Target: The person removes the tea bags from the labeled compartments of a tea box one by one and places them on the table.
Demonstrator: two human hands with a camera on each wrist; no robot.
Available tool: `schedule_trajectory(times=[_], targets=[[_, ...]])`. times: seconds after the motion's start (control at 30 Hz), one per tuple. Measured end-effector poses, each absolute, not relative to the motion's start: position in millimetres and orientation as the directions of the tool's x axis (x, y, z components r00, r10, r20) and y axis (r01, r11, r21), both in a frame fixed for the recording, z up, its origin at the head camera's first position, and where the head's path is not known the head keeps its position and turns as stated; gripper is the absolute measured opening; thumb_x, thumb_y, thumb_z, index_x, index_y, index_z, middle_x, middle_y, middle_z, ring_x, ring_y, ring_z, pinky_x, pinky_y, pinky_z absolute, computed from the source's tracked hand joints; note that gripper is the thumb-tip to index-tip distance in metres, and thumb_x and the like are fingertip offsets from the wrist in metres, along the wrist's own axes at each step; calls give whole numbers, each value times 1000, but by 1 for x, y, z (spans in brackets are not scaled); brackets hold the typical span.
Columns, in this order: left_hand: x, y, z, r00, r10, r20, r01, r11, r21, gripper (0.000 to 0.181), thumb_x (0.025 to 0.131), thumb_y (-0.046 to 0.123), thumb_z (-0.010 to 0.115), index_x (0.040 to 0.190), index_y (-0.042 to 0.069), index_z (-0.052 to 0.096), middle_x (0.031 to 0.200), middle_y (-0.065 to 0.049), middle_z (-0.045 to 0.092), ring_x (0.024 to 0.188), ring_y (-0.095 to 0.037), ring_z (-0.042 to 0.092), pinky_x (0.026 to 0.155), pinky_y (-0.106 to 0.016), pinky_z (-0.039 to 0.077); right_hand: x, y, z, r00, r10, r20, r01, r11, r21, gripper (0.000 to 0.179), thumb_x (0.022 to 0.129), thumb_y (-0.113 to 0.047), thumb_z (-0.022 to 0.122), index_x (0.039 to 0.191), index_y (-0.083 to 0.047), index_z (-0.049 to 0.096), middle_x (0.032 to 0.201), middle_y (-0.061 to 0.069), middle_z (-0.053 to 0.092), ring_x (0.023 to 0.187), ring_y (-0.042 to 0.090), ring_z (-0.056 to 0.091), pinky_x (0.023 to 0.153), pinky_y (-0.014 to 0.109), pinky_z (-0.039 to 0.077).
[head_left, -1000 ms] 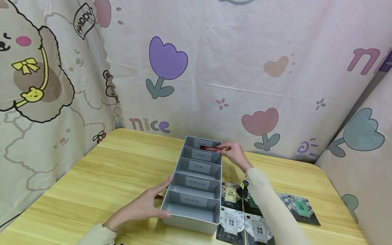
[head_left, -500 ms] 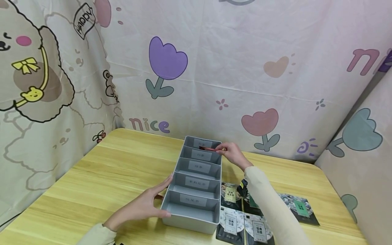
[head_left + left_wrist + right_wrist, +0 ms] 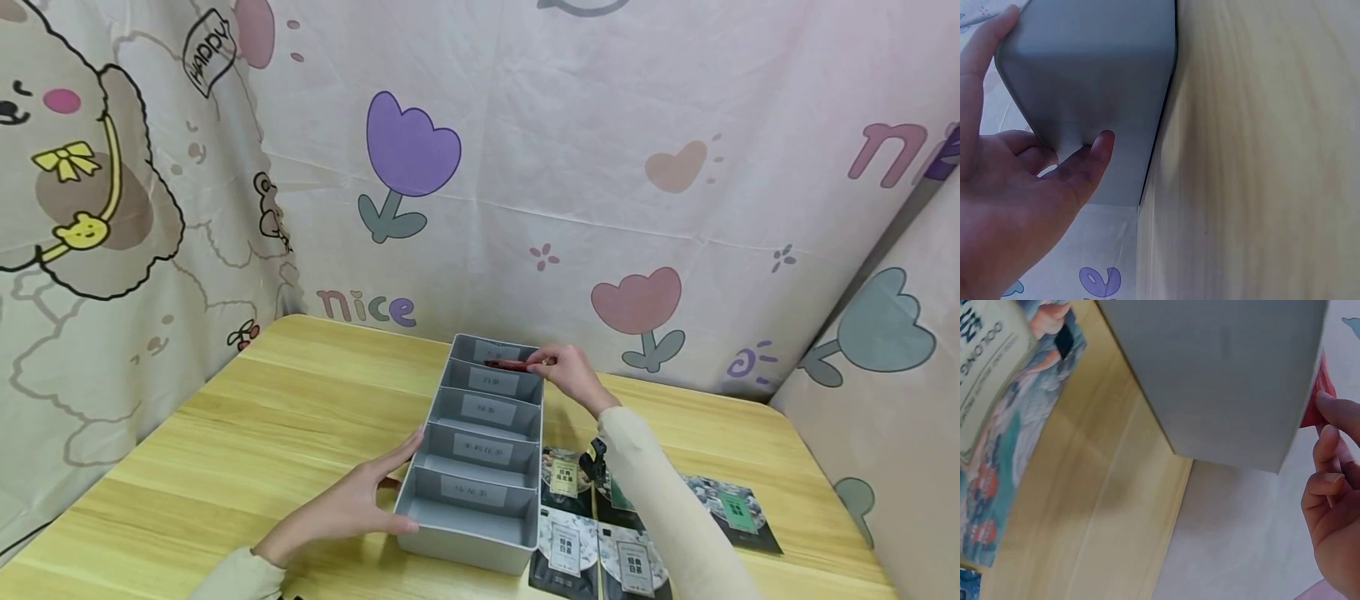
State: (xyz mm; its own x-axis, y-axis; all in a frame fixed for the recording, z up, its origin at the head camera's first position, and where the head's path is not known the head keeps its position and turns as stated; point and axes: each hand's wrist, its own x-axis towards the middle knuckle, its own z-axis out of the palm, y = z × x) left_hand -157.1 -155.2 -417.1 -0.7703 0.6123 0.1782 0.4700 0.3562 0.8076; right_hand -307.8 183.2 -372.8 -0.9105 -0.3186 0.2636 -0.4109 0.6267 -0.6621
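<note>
A long grey divided box point(image 3: 468, 546) stands on the table, its several compartments bearing paper labels in Chinese characters. My left hand point(image 3: 352, 504) spreads at its near left corner, thumb on the front wall and fingers along the left side. In the left wrist view the thumb point(image 3: 1102, 147) touches the grey wall. My right hand point(image 3: 570, 377) pinches a red tea packet point(image 3: 508, 365) at the far end, over the farthest compartments. Seen from the right wrist, part of the red tea packet point(image 3: 1313, 412) sticks out past the box wall, between thumb and fingers.
Right of the box lie several flat tea packets: white-labelled packets point(image 3: 564, 546) in front, a yellow-labelled packet point(image 3: 564, 479) behind them, and a green-labelled packet point(image 3: 738, 510) farther right. The right forearm partly covers some. A patterned curtain point(image 3: 510, 167) hangs behind the wooden table point(image 3: 300, 400).
The red tea packet has shifted slightly left and tilted, showing more of its face, as my right hand moves a little left with it. My left hand and the box stay put.
</note>
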Motion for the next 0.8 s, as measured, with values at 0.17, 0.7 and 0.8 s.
schedule_trajectory(times=[0.17,0.7,0.8], targets=[[-157,-156,-418,-770,612,181,472,355,807,106,77,32,81,155,6,13,156,-24,13,130,-47,36,96,-41,48,-305,182,-365,-918,-313,244,-392,618,-681,10,90,-8,68,95,-4,75,87,5,69,65,18,52,57,30,44],[-157,-157,-420,-765,616,186,479,352,804,106,77,31,81,155,6,14,155,-24,14,131,-47,34,96,-40,48,-291,182,-332,-897,-239,371,-441,499,-746,12,90,-15,69,96,-6,74,73,9,61,64,20,48,54,28,39],[-159,-156,-419,-762,619,191,483,346,805,106,77,30,81,155,6,14,156,-24,14,131,-47,34,96,-40,48,-287,185,-326,-901,-202,383,-433,452,-780,13,90,-16,69,96,-5,73,72,8,59,63,20,46,54,28,37]])
